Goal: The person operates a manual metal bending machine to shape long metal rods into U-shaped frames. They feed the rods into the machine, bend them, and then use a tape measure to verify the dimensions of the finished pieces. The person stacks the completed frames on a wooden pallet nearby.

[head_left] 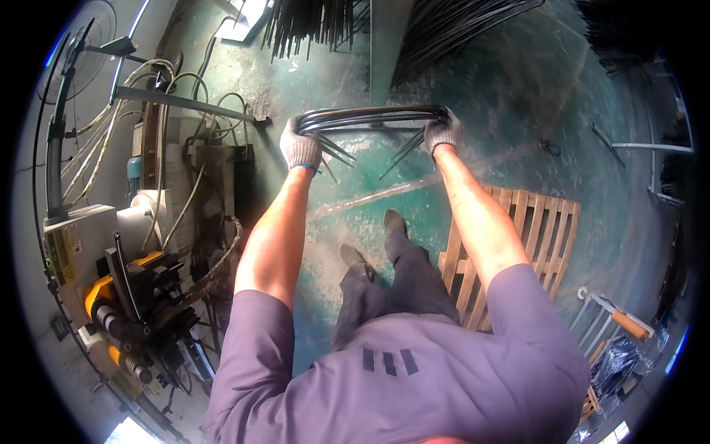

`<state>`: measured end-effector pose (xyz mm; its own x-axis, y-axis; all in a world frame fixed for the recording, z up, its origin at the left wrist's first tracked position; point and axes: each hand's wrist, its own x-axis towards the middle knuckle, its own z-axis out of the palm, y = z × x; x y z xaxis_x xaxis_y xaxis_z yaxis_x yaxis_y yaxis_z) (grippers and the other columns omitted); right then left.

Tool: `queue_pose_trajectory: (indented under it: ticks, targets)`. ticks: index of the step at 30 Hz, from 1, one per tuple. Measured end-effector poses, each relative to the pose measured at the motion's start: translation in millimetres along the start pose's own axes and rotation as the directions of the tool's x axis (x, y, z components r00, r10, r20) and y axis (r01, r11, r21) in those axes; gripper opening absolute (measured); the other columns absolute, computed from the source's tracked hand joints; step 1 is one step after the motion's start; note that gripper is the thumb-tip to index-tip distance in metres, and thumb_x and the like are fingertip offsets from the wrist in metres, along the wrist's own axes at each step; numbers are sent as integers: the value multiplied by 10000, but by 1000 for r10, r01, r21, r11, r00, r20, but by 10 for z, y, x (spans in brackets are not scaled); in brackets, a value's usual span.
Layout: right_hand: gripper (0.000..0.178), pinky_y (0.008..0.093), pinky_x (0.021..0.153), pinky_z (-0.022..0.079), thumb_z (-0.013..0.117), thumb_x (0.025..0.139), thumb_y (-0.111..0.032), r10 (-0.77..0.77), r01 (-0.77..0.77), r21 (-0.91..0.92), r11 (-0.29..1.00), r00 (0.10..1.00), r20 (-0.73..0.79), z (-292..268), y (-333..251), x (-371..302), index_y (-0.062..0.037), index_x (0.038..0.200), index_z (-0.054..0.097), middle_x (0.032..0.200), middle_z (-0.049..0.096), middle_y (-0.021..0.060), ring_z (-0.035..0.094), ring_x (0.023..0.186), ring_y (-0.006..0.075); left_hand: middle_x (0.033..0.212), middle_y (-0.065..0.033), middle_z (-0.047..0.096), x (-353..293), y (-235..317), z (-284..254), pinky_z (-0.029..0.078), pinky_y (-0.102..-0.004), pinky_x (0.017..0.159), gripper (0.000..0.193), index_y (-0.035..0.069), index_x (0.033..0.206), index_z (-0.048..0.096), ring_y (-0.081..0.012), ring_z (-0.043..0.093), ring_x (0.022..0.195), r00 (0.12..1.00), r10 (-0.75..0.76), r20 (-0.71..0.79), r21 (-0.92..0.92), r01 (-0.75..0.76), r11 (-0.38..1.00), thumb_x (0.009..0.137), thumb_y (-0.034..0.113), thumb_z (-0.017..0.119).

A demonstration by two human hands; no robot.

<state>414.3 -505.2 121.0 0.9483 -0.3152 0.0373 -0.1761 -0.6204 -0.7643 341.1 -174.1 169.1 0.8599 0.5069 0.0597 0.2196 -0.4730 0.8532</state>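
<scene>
A bundle of several thin dark metal rods (373, 116) stretches crosswise in front of me at arm's length. The rods are bent at both ends, and their tips slant back toward me beside each hand. My left hand (301, 146), in a pale knitted glove, is closed around the left bend. At the other bend my right hand (444, 132), gloved the same way, is wrapped around the rods. Both arms are stretched forward, and the bundle is held above the green floor (399, 183). The gloves hide the bends themselves.
To my left stands a machine with yellow parts (100, 296), hung about with loose cables (163, 74). More dark rods (310, 26) are gathered ahead, beside a metal post (384, 59). A wooden pallet (543, 229) lies on the floor at my right.
</scene>
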Motion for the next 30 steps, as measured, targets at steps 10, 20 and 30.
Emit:
queue_pose_trajectory:
  ticks: [10, 20, 30]
  targets:
    - [306, 454, 955, 622, 812, 926, -345, 190, -189, 21, 982, 980, -51, 337, -180, 485, -155, 1166, 814, 1097, 826, 167, 791, 1102, 376, 1256, -231, 801, 431, 166, 285, 563, -435, 1078, 569, 41, 1396, 714, -393, 757, 1216, 978, -199, 64, 249, 177, 952, 935, 369, 770]
    - [613, 451, 1074, 582, 898, 822, -302, 189, -194, 49, 980, 978, 90, 79, -384, 375, -192, 1390, 694, 1274, 810, 138, 758, 1235, 354, 1291, -225, 791, -32, -293, 229, 555, -391, 1085, 628, -47, 1387, 705, -340, 755, 1205, 939, -329, 95, 26, 328, 944, 884, 316, 801]
    - [647, 470, 1116, 557, 799, 925, -225, 22, -10, -45, 999, 962, 272, -488, -513, 77, -107, 1532, 605, 1431, 730, 210, 711, 1294, 387, 1232, -234, 809, -1508, -615, -445, 594, -427, 1054, 495, 26, 1279, 798, -358, 775, 1196, 870, -483, 92, 187, 462, 867, 892, 334, 802]
